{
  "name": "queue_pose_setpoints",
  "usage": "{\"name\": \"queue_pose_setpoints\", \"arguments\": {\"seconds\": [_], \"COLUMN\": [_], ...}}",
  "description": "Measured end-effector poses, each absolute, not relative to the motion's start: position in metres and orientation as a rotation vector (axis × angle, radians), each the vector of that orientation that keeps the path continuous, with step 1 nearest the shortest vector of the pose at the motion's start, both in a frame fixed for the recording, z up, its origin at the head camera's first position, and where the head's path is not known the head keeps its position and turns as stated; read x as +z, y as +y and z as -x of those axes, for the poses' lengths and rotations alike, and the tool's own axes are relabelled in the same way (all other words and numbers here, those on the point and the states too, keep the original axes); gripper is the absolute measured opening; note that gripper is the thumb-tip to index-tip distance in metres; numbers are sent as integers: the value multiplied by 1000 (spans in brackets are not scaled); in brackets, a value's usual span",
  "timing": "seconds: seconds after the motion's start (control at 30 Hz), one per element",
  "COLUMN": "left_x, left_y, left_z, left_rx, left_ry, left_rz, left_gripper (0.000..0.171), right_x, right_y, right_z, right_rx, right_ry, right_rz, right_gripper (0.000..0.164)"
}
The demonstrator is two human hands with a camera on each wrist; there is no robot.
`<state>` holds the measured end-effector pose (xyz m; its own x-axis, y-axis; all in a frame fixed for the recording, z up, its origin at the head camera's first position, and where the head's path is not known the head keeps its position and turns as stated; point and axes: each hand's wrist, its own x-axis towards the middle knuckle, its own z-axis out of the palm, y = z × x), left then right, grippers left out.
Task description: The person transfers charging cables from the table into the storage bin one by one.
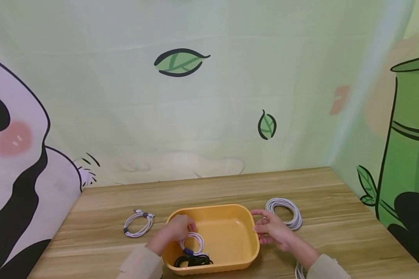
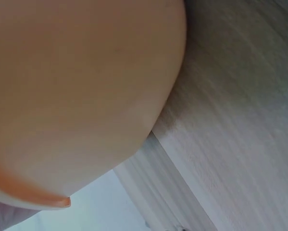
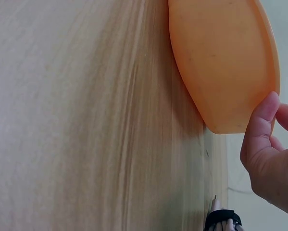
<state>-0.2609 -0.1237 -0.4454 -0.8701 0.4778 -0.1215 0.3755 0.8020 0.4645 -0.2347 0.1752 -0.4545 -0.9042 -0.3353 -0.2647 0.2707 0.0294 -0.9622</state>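
Observation:
In the head view, a yellow plastic basin [image 1: 230, 240] stands on the wooden table. My left hand [image 1: 179, 228] reaches over its left side, fingers bent down inside, with fingertips right at the top of a white coiled cable [image 1: 200, 242] with a dark blue strap. I cannot tell whether the fingers grip it. A bundled black cable [image 1: 202, 260] lies in front of that coil in the basin. My right hand [image 1: 274, 231] touches the basin's right end at the rim. In the right wrist view, its finger rests against the orange-looking outer wall [image 3: 220, 62].
Left of the basin lies another white coiled cable [image 1: 139, 224] with dark ties. A thicker white cable coil [image 1: 293, 215] lies behind my right hand. Part of a further white cable [image 1: 299, 270] shows beside the right sleeve. A printed cloth wall [image 1: 223, 116] stands behind the table.

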Motion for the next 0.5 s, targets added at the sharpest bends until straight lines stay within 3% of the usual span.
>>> {"name": "queue_pose_setpoints", "arguments": {"seconds": [0.5], "left_x": [-437], "left_y": [-135], "left_z": [264], "left_rx": [838], "left_ry": [2682], "left_rz": [-862], "left_gripper": [25], "right_x": [-455], "right_y": [175], "right_z": [236], "right_rx": [-1918], "right_ry": [1898], "right_rz": [56], "right_gripper": [57]}}
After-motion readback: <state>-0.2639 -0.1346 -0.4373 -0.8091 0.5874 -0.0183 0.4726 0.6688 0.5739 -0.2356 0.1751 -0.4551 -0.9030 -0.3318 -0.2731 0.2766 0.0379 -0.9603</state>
